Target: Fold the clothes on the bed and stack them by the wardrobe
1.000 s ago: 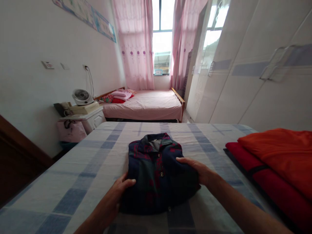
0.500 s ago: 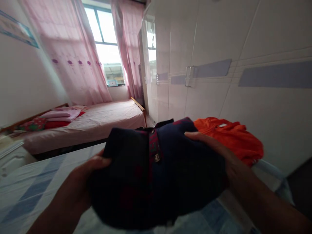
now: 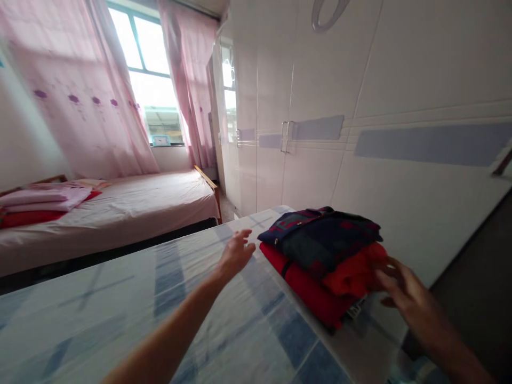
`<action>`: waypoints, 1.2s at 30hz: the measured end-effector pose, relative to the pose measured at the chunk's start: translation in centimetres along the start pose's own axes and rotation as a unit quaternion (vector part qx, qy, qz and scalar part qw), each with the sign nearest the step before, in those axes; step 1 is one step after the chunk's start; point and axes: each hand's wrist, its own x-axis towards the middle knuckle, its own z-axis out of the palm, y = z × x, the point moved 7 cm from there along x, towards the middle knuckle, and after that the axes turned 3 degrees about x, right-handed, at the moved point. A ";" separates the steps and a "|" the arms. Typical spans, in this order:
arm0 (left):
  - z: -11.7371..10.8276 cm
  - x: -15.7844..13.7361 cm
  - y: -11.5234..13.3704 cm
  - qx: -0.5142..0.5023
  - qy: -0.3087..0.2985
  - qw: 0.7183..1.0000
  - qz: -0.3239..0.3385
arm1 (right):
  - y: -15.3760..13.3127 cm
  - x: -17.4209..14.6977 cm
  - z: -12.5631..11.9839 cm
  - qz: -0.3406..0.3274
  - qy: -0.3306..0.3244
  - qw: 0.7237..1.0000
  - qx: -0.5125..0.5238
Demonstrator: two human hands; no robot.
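Note:
A folded navy, dark green and dark red shirt (image 3: 320,237) with a buttoned placket lies on top of a clothes stack at the bed's corner. Beneath it, part of an orange garment (image 3: 354,274) shows, and a red folded garment (image 3: 300,285) with a dark stripe lies lower. My left hand (image 3: 237,250) hovers just left of the stack, empty, fingers apart and slightly bent. To the right, my right hand (image 3: 406,285) has its fingers loosely curved beside the orange cloth; whether the fingertips touch it is unclear.
The stack rests on a bed with a blue-and-white checked sheet (image 3: 192,298). White wardrobe doors (image 3: 316,176) rise close behind it. A second bed with a pink sheet (image 3: 152,197) stands by the curtained window. Something dark (image 3: 480,277) stands at the right edge.
The navy shirt, held in both hands before, now lies on the orange garment, let go. My hands have parted to either side of the stack. The view has turned right.

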 end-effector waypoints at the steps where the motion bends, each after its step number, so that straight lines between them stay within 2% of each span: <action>1: 0.3 -1.4 -1.1 0.011 -0.010 1.000 0.009 | 1.1 -1.0 -1.4 0.011 0.034 0.999 -0.028; 3: 0.2 -4.2 -2.8 0.044 -0.031 0.998 0.032 | 1.6 -3.3 -3.2 0.019 0.087 0.994 -0.060; 4: 0.0 -5.4 -3.4 0.067 -0.042 0.996 0.045 | 1.1 -4.5 -3.3 0.004 0.098 0.993 -0.066; 6: -0.7 -7.6 -4.5 0.118 -0.060 0.989 0.066 | -0.9 -6.5 -1.5 -0.059 0.058 0.995 -0.058; 8: -1.7 -9.4 -5.6 0.162 -0.066 0.982 0.067 | -3.5 -8.6 3.0 -0.150 -0.075 0.985 -0.045; 9: -2.3 -10.3 -6.2 0.180 -0.067 0.979 0.061 | -4.8 -9.8 5.9 -0.196 -0.160 0.967 -0.039; 11: -3.5 -12.1 -7.2 0.216 -0.065 0.973 0.048 | -6.9 -12.6 11.4 -0.267 -0.317 0.910 -0.029; 13: -4.9 -13.9 -8.1 0.252 -0.058 0.965 0.040 | -8.5 -14.8 16.1 -0.303 -0.409 0.861 -0.023; 16: -7.2 -16.2 -9.4 0.317 -0.027 0.947 0.036 | -10.2 -16.8 21.9 -0.341 -0.459 0.820 -0.012; 18: -8.9 -17.3 -10.4 0.371 0.007 0.928 0.035 | -10.5 -17.8 25.5 -0.362 -0.467 0.807 -0.012; 21: -11.2 -18.4 -12.0 0.433 0.057 0.899 0.019 | -9.5 -18.8 30.4 -0.371 -0.457 0.807 -0.049; 23: -12.1 -18.6 -12.9 0.448 0.064 0.892 0.010 | -8.4 -19.1 32.7 -0.370 -0.443 0.812 -0.086; 27: -12.6 -18.4 -13.4 0.453 0.048 0.890 0.007 | -6.9 -19.3 34.8 -0.395 -0.432 0.800 -0.129; 36: -12.7 -18.0 -13.5 0.440 0.069 0.895 -0.002 | -6.5 -18.6 35.0 -0.411 -0.429 0.795 -0.120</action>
